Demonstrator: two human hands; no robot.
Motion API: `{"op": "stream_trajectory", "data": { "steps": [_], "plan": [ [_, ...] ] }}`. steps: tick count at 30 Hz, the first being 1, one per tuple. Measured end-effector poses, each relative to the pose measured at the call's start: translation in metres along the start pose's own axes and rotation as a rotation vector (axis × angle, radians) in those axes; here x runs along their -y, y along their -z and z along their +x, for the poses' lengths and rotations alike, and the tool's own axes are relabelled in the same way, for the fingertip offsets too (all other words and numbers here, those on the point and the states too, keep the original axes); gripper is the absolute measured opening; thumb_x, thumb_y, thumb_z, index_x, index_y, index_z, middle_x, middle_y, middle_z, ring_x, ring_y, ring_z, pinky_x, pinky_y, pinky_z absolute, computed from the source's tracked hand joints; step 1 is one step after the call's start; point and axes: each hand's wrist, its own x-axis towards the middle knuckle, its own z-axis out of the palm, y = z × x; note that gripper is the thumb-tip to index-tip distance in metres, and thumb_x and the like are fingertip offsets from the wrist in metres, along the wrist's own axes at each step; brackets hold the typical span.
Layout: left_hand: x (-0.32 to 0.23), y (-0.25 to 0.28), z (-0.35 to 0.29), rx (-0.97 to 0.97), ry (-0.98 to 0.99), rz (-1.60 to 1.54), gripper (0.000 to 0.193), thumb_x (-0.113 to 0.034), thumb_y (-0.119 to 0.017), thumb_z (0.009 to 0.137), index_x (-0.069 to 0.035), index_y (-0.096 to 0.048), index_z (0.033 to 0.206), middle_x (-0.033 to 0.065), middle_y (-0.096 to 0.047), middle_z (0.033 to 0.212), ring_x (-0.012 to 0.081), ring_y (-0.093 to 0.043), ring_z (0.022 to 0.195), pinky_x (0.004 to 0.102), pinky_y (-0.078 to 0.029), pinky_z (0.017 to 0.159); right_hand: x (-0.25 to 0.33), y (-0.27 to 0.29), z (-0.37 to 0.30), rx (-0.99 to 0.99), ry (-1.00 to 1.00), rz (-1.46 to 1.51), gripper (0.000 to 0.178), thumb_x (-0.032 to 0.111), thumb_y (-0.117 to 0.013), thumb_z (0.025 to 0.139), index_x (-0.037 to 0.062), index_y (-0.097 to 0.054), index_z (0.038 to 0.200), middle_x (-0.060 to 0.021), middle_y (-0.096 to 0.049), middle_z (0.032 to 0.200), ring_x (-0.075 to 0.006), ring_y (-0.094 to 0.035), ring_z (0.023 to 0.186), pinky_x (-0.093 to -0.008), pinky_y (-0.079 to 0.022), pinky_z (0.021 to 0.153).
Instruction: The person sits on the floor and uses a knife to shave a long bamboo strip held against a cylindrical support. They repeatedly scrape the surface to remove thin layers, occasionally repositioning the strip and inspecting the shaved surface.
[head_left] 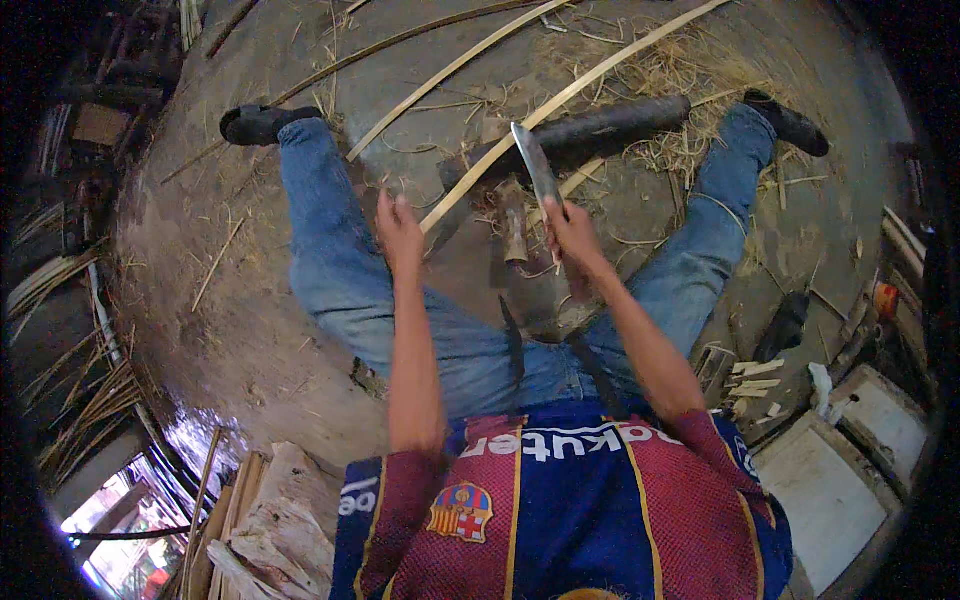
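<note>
My right hand (pixel 573 238) is closed round the handle of a large knife (pixel 536 163). Its pale blade points away from me, and the tip overlaps a long, light split-bamboo strip (pixel 590 80). That strip slants from near my left hand to the far right, crossing a dark round log (pixel 610 132) on the floor. My left hand (pixel 400 232) is beside the strip's near end, fingers stretched out and apart, seemingly gripping nothing. Between my legs, short of the log, stands a small wooden piece (pixel 513 222).
My legs in jeans (pixel 335 220) spread either side of the log. Other strips (pixel 450 70) and a heap of shavings (pixel 680 140) lie beyond. White panels (pixel 820 500) and short offcuts (pixel 755 380) are at my right; wooden boards (pixel 225 510) lean at near left.
</note>
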Motion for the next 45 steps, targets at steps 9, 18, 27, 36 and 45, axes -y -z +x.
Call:
{"op": "stream_trajectory", "data": {
  "steps": [9,18,27,36,45],
  "plan": [
    [0.018,0.012,-0.046,0.299,0.564,-0.445,0.043,-0.027,-0.054,0.1,-0.002,-0.043,0.133,0.0014,-0.054,0.069,0.0119,-0.051,0.059,0.0289,-0.043,0.054,-0.003,0.024,0.041,-0.071,0.107,-0.11,0.051,0.052,-0.054,0.098,0.0043,-0.055,0.079,-0.0018,-0.053,0.059,-0.0117,-0.052,0.046,-0.0302,-0.043,0.043],
    [-0.085,0.047,-0.073,-0.119,-0.044,-0.32,0.04,-0.027,-0.05,0.101,-0.005,-0.051,0.135,0.0086,-0.061,0.077,0.0191,-0.059,0.069,0.0329,-0.048,0.068,0.01,0.023,0.023,-0.136,0.082,-0.125,0.05,0.049,-0.053,0.099,0.0028,-0.055,0.079,-0.0034,-0.052,0.057,-0.0129,-0.052,0.045,-0.0324,-0.043,0.043],
    [-0.027,0.0,0.023,0.833,0.034,0.304,0.047,-0.047,-0.058,0.096,-0.001,-0.071,0.101,0.0085,-0.068,0.075,0.0183,-0.062,0.065,0.0349,-0.049,0.062,0.026,0.023,0.002,-0.102,0.202,-0.169,0.04,0.043,-0.058,0.097,0.0024,-0.059,0.095,-0.0054,-0.055,0.065,-0.0146,-0.054,0.052,-0.0334,-0.045,0.048],
    [-0.024,0.002,0.012,0.7,0.001,0.032,0.043,-0.043,-0.062,0.094,-0.003,-0.07,0.078,0.0026,-0.063,0.062,0.0113,-0.055,0.057,0.031,-0.043,0.055,0.002,0.049,-0.035,-0.014,0.0,-0.375,0.06,0.056,-0.053,0.096,-0.0032,-0.064,0.098,-0.0178,-0.064,0.08,-0.0267,-0.063,0.077,-0.0425,-0.05,0.068],
    [-0.027,-0.011,0.02,0.699,0.204,-0.111,0.036,-0.037,-0.07,0.091,-0.003,-0.073,0.081,0.0002,-0.064,0.063,0.0073,-0.051,0.053,0.0258,-0.037,0.049,-0.002,0.0,-0.01,-0.092,-0.055,-0.243,0.064,0.06,-0.05,0.096,-0.0029,-0.063,0.09,-0.0192,-0.062,0.072,-0.0334,-0.061,0.067,-0.0447,-0.047,0.063]
  ]
}}
